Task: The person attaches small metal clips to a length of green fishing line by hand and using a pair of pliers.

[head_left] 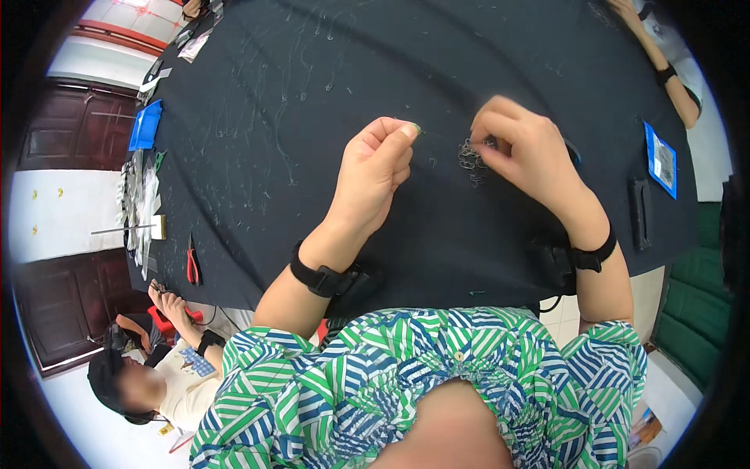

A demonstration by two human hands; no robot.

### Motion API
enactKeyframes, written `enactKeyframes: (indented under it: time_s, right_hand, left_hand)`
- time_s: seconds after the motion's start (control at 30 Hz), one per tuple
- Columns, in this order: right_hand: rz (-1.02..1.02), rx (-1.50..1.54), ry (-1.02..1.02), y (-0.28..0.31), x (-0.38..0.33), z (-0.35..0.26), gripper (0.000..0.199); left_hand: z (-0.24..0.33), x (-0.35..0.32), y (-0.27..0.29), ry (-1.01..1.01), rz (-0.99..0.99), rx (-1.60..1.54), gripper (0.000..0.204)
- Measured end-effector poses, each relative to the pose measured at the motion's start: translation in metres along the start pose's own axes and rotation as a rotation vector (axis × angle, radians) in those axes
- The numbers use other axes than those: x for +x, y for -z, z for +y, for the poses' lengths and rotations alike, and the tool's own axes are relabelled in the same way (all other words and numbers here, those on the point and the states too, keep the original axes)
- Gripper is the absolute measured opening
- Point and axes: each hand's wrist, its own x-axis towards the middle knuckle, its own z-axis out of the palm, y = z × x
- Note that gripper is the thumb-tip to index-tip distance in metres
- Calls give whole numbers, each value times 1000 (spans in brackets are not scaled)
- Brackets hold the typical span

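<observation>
The left hand is raised over the black cloth, its thumb and forefinger pressed tight together on a small green piece. Only the tip of this piece shows, poking out past the thumb and pointing right, toward the other hand; the rest is covered by the fingers. What seems to be a faint thin line leaves that tip, its long axis running left to right and dipping slightly, but it is too fine to follow to its end.

The right hand is curled just beside a heap of small metal hooks, palm turned down, thumb and fingers bent toward each other. It is blurred, and I cannot tell whether its fingertips meet or have hold of anything. The heap lies to the right of the left hand and is partly hidden by the right one; single hooks in it are hard to separate.

Pale loose strands lie across the cloth at upper left. At the upper right, a co-worker's arm reaches in, its hand cut by the picture's edge.
</observation>
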Motion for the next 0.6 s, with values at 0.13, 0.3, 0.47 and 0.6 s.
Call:
enactKeyframes:
  time_s: [0.13,0.3,0.47,0.6]
  right_hand:
    - [172,82,-29,4,6,-2,12]
    - [200,468,-102,14,1,-19,10]
    - [143,311,-41,13,-3,-19,14]
    - [77,386,-159,12,-5,-20,18]
  left_hand:
    - [6,-2,-11,1,-67,86,8]
    - [11,9,-18,75,-159,61,9]
    - [7,19,-28,155,-221,-19,17]
    - [5,20,-33,165,-222,-125,10]
